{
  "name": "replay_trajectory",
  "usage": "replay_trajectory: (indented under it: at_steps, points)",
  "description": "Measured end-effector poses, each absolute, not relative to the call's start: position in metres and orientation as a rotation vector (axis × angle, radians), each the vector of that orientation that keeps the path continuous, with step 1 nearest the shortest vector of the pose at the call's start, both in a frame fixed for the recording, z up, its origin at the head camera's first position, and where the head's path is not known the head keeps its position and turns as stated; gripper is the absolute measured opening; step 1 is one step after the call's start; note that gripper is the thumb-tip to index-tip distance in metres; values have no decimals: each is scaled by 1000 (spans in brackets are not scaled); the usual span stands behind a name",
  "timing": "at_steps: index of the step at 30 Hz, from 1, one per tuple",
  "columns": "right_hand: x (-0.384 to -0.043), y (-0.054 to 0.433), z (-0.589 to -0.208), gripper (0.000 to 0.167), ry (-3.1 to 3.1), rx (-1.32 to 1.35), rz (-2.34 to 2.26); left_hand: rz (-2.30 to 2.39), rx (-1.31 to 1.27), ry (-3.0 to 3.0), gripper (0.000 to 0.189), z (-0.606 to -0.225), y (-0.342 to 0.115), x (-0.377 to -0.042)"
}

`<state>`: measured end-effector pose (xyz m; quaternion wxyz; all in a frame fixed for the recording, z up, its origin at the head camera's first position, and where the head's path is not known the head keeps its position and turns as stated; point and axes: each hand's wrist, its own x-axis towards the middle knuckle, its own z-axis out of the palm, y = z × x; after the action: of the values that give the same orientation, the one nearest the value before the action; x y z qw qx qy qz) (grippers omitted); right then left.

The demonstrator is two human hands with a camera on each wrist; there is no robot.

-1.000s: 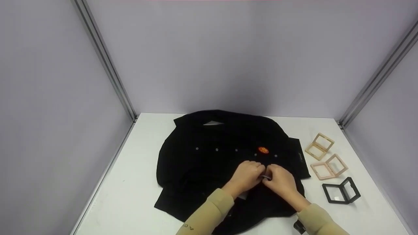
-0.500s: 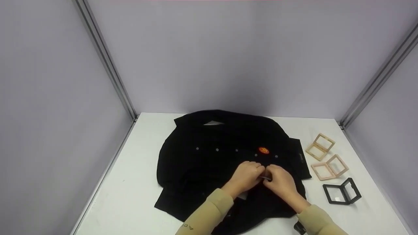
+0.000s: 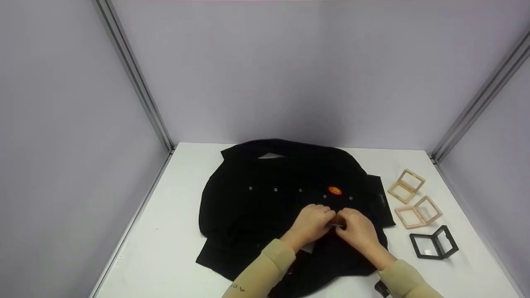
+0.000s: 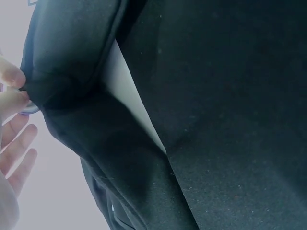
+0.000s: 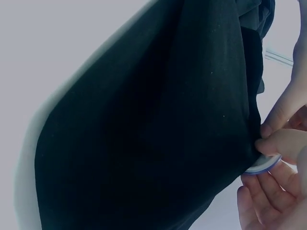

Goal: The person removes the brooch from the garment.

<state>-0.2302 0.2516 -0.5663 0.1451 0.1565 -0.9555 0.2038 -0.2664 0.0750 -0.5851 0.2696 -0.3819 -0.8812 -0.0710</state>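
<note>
A black button-front shirt (image 3: 285, 174) lies spread on the white table, with a row of small pale buttons and a round red-and-orange badge (image 3: 335, 190). Near its lower right part, my left hand (image 3: 313, 221) and right hand (image 3: 356, 227) meet, knuckles up. The left thumb and finger pinch the shirt's cloth edge. Between the hands is a round pale disc with a blue rim (image 5: 261, 165), partly hidden by cloth and fingers. My right thumb presses over it, with the other fingers behind it. In the left wrist view, fingertips (image 4: 18, 86) grip the raised black cloth.
Three small hinged frames stand opened along the right side: a light wood one (image 3: 406, 186), a pinkish one (image 3: 418, 212) and a black one (image 3: 434, 242). A small dark object (image 3: 381, 289) lies by the right sleeve. Grey walls enclose the table's back and sides.
Both hands stay at the same spot on the shirt. My right hand shifts very slightly to the right, and the disc between the hands tilts a little.
</note>
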Motion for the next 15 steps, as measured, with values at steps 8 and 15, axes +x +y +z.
replay_trajectory:
  at_steps: [8,15]
  points:
    - [-230,253,-564,22,-2736,466,547,-233,-1019,-2376,15,-586,75,-266]
    - [-231,254,-563,22,-2714,471,530,-223,-1010,-2362,13,-584,76,-267]
